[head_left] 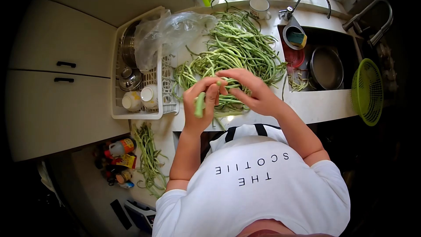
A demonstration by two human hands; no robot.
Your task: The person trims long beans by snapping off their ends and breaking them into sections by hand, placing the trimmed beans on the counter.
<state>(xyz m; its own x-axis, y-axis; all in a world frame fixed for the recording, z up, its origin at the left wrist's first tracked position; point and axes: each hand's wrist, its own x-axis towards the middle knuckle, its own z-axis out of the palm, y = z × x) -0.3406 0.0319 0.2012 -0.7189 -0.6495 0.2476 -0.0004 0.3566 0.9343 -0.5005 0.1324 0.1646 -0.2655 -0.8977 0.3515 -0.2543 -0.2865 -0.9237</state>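
My left hand (201,98) is closed around green bean pieces (200,105), whose cut-looking lower end sticks out below the fingers. Close beside it, my right hand (258,94) reaches in with its thumb and fingers apart, its fingertips by the left fingertips. Whether those fingertips touch the bean I cannot tell. Under and beyond both hands spreads a big heap of long green beans (243,46) on the white counter (307,109).
Left stands a white dish rack (160,115) with cups, pot and a plastic bag (175,28). More beans (149,158) lie at lower left near bottles. Right is the sink (322,33) with a metal pan (326,68), bean scraps (298,82) and a green colander (367,92). A mug (259,8) stands behind.
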